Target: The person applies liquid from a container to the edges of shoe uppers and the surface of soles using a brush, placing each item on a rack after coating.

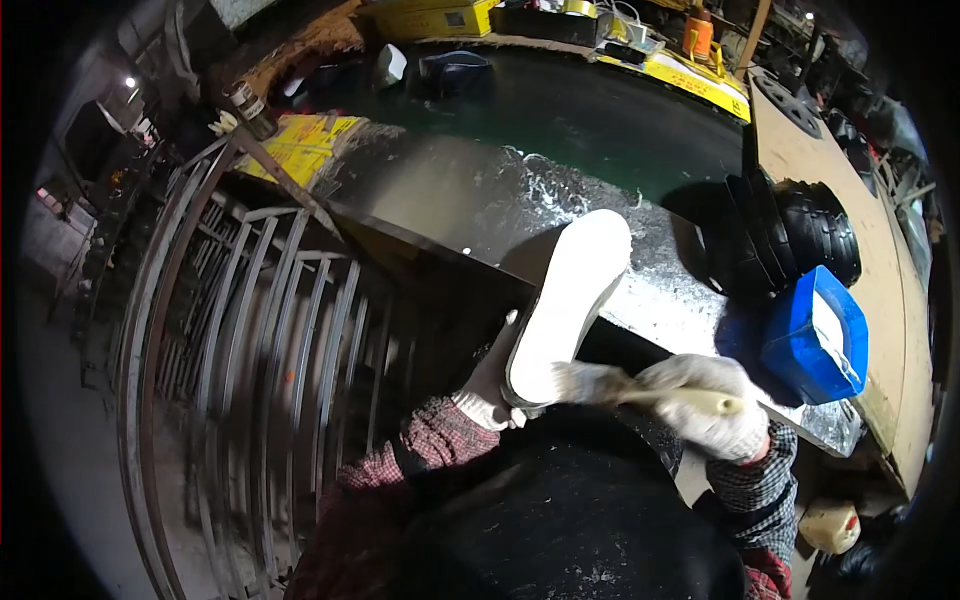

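Note:
My left hand (488, 375), partly hidden, grips the heel end of a white shoe sole (572, 290). The sole tilts over the table's near edge, toe pointing away and flat face up. Whether a whole shoe hangs beneath it cannot be made out. In a whitish glove, my right hand (708, 400) is closed round the handle of a brush (592, 384). The brush's pale, smeared bristles touch the sole's heel. To the right of that hand stands a blue plastic tub (790, 345) with white material inside. Beyond the tub lie several black rubber soles (820, 232) stacked together.
A dark worktable (420, 190) with white smears spreads ahead. Along my left stands a metal rack (265, 270) of bars. A tin can (248, 105) sits at the table's left corner. An orange bottle (697, 35) stands far right, and a yellowish jug (828, 527) is low right.

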Available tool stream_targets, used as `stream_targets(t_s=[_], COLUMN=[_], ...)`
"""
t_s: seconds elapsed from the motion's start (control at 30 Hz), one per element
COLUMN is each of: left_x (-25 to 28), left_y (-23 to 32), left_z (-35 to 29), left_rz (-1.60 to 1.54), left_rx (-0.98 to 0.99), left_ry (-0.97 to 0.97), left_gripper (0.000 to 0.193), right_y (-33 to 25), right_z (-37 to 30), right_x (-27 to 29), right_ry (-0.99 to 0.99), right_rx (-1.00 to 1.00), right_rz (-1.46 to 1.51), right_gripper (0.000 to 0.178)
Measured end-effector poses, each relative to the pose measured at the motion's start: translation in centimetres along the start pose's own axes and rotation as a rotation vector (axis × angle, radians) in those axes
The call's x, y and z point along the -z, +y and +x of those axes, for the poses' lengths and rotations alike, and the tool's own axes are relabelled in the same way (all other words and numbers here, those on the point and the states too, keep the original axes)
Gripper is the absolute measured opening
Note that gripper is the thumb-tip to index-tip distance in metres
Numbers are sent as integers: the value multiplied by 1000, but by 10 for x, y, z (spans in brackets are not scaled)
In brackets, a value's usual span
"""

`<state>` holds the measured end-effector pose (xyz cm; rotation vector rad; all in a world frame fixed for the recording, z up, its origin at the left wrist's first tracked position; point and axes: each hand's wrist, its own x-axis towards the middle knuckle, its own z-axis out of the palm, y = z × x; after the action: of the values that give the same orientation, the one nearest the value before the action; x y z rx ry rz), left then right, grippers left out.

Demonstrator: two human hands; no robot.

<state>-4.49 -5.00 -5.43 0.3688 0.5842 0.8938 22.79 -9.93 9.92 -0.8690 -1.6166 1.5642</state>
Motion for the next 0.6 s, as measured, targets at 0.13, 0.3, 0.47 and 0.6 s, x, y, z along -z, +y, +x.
stream_targets(t_s=[0.13, 0.3, 0.47, 0.6], left_x=[-12, 6, 41, 39], left_y=[7, 6, -2, 14], left_z=[9, 1, 3, -9], left_rz=[-68, -336, -394, -372], left_rx=[88, 293, 385, 405], left_ry=[-132, -2, 1, 20], left_gripper=[62, 81, 88, 83], right_y=[7, 39, 62, 37], right_z=[-7, 26, 56, 49], right_x=[3, 17, 75, 36], right_ry=[108, 395, 754, 310], right_rx=[82, -79, 225, 290], right_rz=[29, 132, -390, -944], right_gripper=[24, 27, 20, 42])
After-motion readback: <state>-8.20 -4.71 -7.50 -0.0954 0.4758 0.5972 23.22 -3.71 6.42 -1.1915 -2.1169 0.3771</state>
